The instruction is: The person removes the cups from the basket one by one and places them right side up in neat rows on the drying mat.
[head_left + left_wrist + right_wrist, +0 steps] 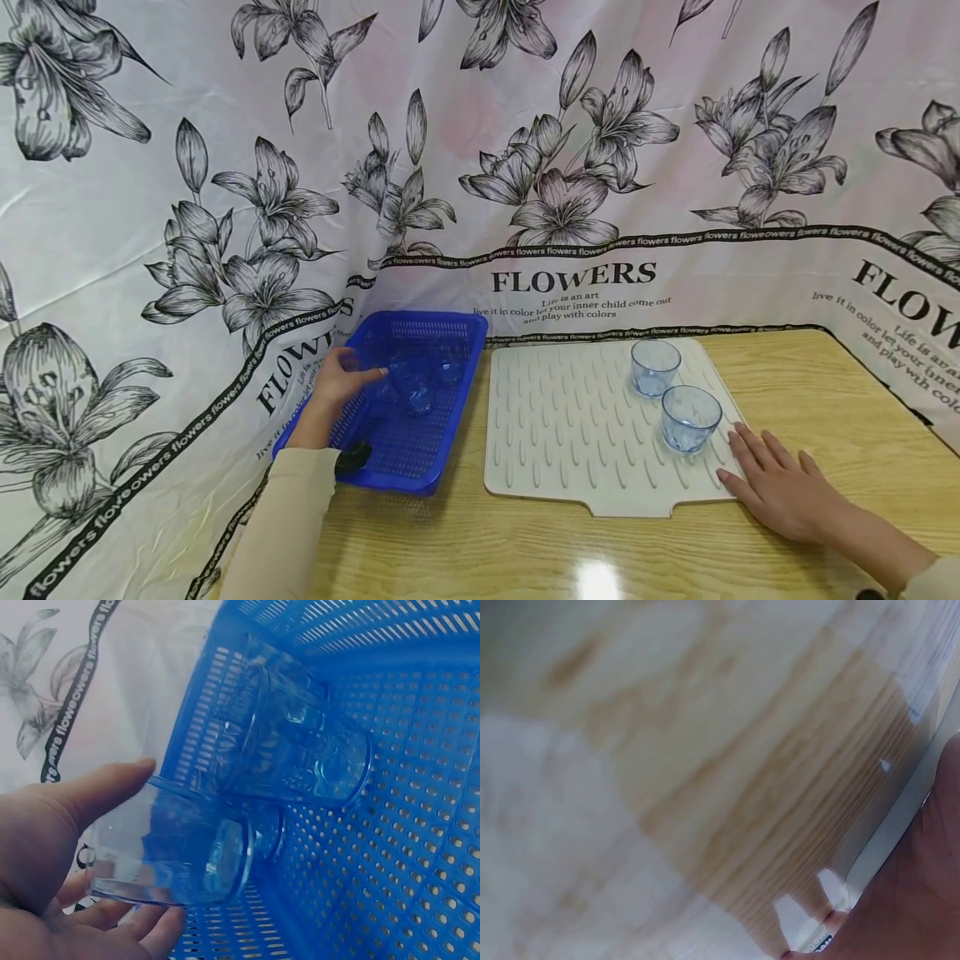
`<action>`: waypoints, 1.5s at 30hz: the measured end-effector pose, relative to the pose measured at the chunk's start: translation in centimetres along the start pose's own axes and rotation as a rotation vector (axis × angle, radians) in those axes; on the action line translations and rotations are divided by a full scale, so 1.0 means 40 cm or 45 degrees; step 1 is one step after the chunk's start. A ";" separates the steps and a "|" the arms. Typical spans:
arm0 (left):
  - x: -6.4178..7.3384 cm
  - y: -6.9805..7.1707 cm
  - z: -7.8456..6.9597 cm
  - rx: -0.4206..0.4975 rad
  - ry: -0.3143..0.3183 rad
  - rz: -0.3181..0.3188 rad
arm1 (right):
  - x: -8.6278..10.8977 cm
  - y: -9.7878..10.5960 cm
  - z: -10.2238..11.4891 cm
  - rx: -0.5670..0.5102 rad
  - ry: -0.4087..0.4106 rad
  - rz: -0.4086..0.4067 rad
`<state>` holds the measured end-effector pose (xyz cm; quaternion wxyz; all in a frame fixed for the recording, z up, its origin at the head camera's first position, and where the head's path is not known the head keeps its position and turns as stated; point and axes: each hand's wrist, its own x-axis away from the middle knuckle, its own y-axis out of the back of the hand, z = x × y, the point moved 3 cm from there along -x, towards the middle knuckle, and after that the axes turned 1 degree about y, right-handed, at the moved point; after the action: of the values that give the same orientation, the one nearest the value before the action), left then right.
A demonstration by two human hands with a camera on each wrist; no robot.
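Blue plastic mesh basket (408, 450) at the left of a wood-grain table (480, 550), in the head view; the left hand (347, 377) reaches over it, thumb and fingers apart. On a white ridged draining mat (555, 425) stand two upright clear-blue glass tumblers, one farther back (655, 367), one nearer (691, 419). The right hand (783, 487) lies flat, fingers spread, at the mat's right edge, gripping nothing.

Left wrist view: thumb and fingers hold a tilted tumbler (180, 847) at the basket's side; at least one other tumbler (322, 761) lies inside.

Right wrist view: blurred tabletop; the hand is cropped.

Work looks partway: two tumblers on the mat, others in the basket.
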<state>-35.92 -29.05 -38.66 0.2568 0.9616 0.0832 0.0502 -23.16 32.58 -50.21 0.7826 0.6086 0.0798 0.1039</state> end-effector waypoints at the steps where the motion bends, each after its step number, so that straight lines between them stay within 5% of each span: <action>1: 0.001 0.001 -0.004 0.014 -0.012 -0.006 | 0.000 0.000 0.000 -0.003 -0.001 0.003; 13: 0.019 0.005 -0.040 0.084 -0.127 -0.071 | -0.001 -0.002 -0.003 -0.014 -0.003 0.020; 27: 0.042 0.020 -0.065 0.117 -0.113 -0.078 | 0.003 0.015 0.016 0.025 -0.002 0.004; 45: 0.077 -0.025 -0.108 0.227 -0.165 -0.024 | -0.001 0.015 0.015 0.001 -0.011 0.022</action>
<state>-33.64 -25.52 -35.29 0.1755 0.9810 0.0796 -0.0223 -23.07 32.14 -49.48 0.7817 0.6101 0.0713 0.1080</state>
